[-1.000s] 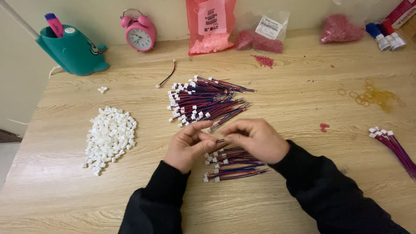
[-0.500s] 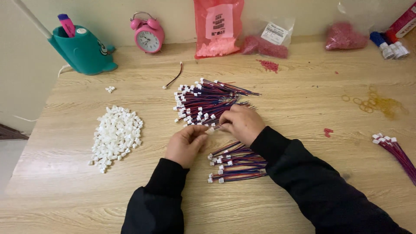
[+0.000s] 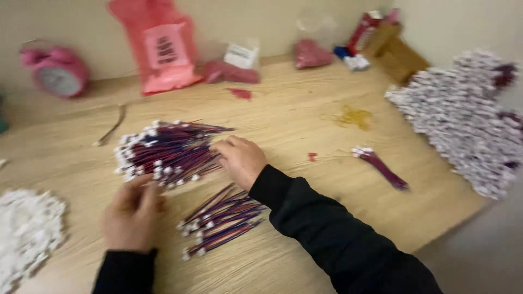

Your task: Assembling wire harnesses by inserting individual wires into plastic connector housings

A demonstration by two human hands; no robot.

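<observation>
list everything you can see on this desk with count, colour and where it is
wire pile: one, red-blue with white plugs, centre left
wire bundle: one, red-blue, near edge between the hands
small bundle: one, purple-red, right of centre
finished heap: one, white and purple, far right
white plugs: one pile, white, left edge
rubber bands: a few, yellow, right of centre
clock: one, pink, back left
bag: one, pink, back centre
small bags: two, reddish, at the back
desk: one, light wood
left hand: near the pile's front edge
right hand: on the pile's right end
</observation>
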